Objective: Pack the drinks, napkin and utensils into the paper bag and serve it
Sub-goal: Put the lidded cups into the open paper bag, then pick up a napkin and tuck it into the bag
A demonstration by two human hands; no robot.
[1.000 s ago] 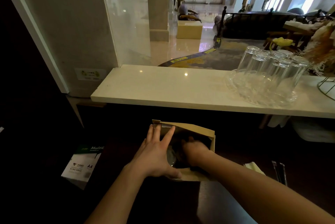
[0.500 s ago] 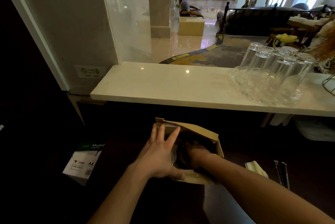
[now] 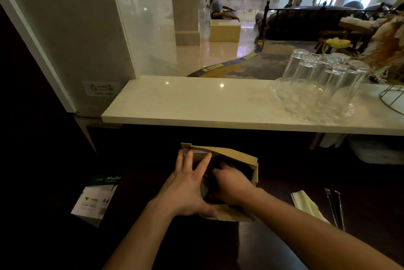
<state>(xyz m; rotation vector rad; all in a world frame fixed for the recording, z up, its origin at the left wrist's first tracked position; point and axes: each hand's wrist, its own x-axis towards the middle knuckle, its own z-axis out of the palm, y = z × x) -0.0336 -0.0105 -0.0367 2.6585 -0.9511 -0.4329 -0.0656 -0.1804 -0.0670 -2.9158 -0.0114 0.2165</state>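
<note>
On the dark counter below the marble ledge (image 3: 196, 103): brown paper bag (image 3: 231, 156), mouth gaping upward and toward the camera, long axis running left to right. Left hand (image 3: 188, 191) laid flat against the bag's left wall, fingers (image 3: 204, 163) splayed wide and pointing away, thumb hooked along the near rim, holding the mouth apart. Right hand (image 3: 231, 184) sunk into the opening down to the wrist, fingers curled downward; whether closed on anything inside cannot be told, the interior too dark. Something rounded and glossy just visible between the two hands, unclear what.

To the right of the bag, apart from it: folded pale napkin (image 3: 306, 203) lying slantwise, and just beyond it two slim dark-wrapped utensils (image 3: 335, 208), side by side, long axes running toward and away from the camera. At far left, a ream of A4 paper (image 3: 96, 197). Up on the ledge, right end: upturned glasses (image 3: 323, 79) clustered on a clear tray (image 3: 282, 101).
</note>
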